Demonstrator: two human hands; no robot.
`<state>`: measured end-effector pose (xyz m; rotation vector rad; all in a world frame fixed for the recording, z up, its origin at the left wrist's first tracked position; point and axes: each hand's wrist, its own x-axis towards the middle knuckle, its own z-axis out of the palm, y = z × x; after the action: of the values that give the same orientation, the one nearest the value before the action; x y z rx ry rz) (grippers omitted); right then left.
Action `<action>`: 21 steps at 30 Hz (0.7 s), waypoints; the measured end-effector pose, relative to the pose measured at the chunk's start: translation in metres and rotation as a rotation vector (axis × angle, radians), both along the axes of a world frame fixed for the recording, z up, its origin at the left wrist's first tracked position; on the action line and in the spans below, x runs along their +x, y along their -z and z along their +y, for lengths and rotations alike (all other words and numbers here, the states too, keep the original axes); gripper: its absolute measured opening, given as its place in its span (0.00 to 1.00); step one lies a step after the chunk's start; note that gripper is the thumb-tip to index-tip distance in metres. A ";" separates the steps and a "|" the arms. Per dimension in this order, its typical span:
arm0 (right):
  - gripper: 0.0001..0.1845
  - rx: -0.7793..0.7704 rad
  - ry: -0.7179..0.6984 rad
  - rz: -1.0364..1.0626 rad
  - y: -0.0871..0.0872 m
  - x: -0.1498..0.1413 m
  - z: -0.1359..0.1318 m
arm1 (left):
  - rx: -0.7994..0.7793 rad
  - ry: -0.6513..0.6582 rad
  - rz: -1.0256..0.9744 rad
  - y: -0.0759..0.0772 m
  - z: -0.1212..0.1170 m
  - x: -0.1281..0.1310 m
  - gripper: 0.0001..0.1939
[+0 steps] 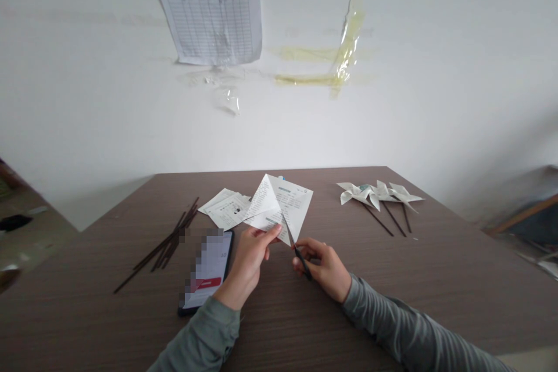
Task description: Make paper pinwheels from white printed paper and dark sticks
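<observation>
My left hand (250, 258) pinches the lower edge of a folded printed sheet of paper (281, 206) and holds it up above the brown table (392, 285). My right hand (322, 267) grips a small pair of black-handled scissors (297, 250). The blades point up into the paper's lower edge, just right of my left thumb. Both sleeves are grey-green.
A phone (208, 270) with a lit screen lies left of my left wrist. A bundle of thin dark sticks (168, 244) lies farther left. More printed paper pieces (226, 207) rest behind. Finished paper pinwheels (379, 195) on sticks lie at the right. A printed table sheet (213, 20) hangs on the wall.
</observation>
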<state>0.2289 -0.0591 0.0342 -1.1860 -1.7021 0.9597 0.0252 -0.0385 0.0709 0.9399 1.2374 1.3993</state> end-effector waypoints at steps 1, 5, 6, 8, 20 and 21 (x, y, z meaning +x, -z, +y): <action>0.41 -0.039 -0.021 0.043 -0.001 0.000 0.000 | 0.002 0.002 0.003 0.000 0.000 0.000 0.23; 0.37 -0.155 -0.077 0.167 -0.003 0.001 -0.001 | 0.006 0.006 0.007 0.001 0.000 0.000 0.23; 0.37 -0.158 -0.073 0.164 -0.004 0.001 -0.001 | 0.005 0.006 0.009 0.001 0.000 0.000 0.23; 0.38 -0.165 -0.068 0.146 -0.004 0.001 -0.001 | 0.002 0.008 0.010 0.001 -0.001 0.000 0.23; 0.42 -0.179 -0.048 0.105 -0.001 0.000 0.001 | -0.003 0.001 -0.009 0.000 0.000 0.001 0.25; 0.42 -0.175 -0.043 0.104 -0.001 0.000 0.001 | -0.004 0.001 -0.006 -0.001 -0.001 0.001 0.25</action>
<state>0.2284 -0.0585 0.0350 -1.1933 -1.5929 1.1965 0.0265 -0.0391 0.0715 0.9328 1.2349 1.3968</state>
